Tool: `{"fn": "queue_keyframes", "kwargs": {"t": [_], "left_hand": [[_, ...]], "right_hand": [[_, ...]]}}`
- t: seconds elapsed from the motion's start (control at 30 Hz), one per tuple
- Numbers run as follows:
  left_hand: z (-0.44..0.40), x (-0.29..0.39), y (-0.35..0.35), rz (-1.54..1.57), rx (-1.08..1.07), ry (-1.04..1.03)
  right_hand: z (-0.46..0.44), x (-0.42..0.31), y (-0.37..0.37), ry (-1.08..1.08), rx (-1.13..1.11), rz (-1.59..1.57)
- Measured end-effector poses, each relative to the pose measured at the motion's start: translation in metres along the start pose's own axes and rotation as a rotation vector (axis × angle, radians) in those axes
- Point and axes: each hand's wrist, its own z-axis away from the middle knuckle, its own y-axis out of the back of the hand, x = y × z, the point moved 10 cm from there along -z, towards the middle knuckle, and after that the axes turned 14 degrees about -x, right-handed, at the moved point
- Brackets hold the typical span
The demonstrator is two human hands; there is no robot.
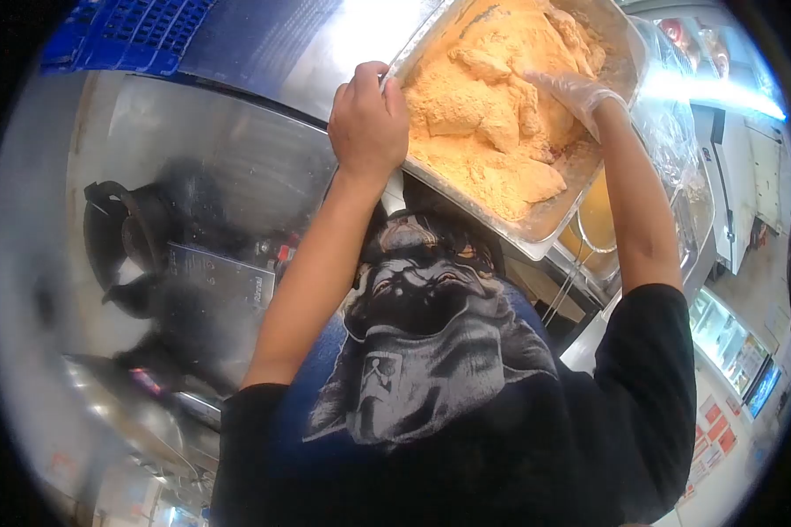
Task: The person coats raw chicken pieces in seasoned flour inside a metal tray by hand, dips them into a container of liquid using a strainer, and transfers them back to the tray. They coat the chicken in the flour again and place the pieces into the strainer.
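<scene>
A deep metal tray (549, 230) stands on the counter in front of me, filled with orange-tinted breading flour (444, 167). Lying in it are several lumpy pieces of food (501, 110) thickly coated in the flour; they look like meat, though the coating hides them. My left hand (369, 123) is bare and curls its fingers over the tray's left rim. In a clear plastic glove, my right hand (576, 97) reaches in from the right. Its fingers stretch out flat against the coated pieces, with the tips partly lost against the flour.
Right of the tray sits a container of yellowish liquid (598, 215), with a wire-handled strainer (580, 241) by it. Clear plastic wrapping (668, 114) lies beyond. A blue plastic crate (141, 35) rests on the steel surface at upper left. Dark cookware (119, 228) is at left.
</scene>
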Motion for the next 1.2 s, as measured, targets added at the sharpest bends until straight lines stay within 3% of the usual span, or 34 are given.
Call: {"fn": "queue_keyframes", "kwargs": {"t": [0.07, 0.2, 0.23, 0.33, 0.43, 0.47, 0.6, 0.67, 0.7, 0.77, 0.8, 0.87, 1.0, 1.2], "left_hand": [[-0.001, 0.0, 0.001, 0.0, 0.008, -0.001], [-0.004, 0.002, 0.001, -0.005, -0.01, 0.002], [-0.003, 0.003, 0.001, -0.014, -0.005, -0.001], [-0.003, 0.007, 0.002, -0.03, -0.004, 0.007], [-0.001, 0.008, 0.002, -0.027, 0.017, 0.001], [-0.002, 0.007, 0.001, -0.019, 0.016, 0.001], [-0.002, 0.003, -0.001, 0.002, 0.009, 0.01], [-0.003, 0.004, -0.001, 0.004, 0.002, 0.0], [-0.003, 0.004, 0.0, 0.001, 0.005, 0.0], [-0.003, 0.003, 0.0, -0.001, 0.004, -0.001], [-0.004, 0.002, -0.001, -0.005, -0.005, 0.0], [-0.004, 0.001, -0.003, -0.009, -0.021, -0.003], [-0.001, 0.003, -0.001, -0.005, -0.023, -0.022], [-0.002, 0.001, 0.0, -0.014, -0.015, -0.035]], "right_hand": [[0.007, 0.01, -0.006, -0.157, -0.037, 0.06], [-0.03, 0.05, -0.024, -0.06, -0.173, -0.15], [-0.047, 0.065, -0.027, 0.016, -0.249, -0.245], [-0.101, 0.119, -0.031, 0.524, -0.698, -0.724], [0.005, 0.034, -0.061, 0.001, -0.173, -0.397], [0.002, 0.048, -0.057, -0.051, -0.059, -0.489], [0.057, -0.003, -0.073, 0.095, 0.044, -0.566], [0.072, -0.018, -0.069, 0.127, 0.258, -0.332], [0.067, -0.019, -0.077, 0.122, 0.263, -0.341], [0.062, -0.05, -0.091, 0.279, 0.402, 0.182], [0.057, -0.049, -0.104, 0.274, 0.404, 0.175], [0.072, -0.069, -0.119, 0.237, 0.7, 0.598], [0.051, -0.091, -0.125, 0.358, 0.725, 0.851], [0.028, -0.086, -0.066, 0.155, 0.573, 0.739]]}}
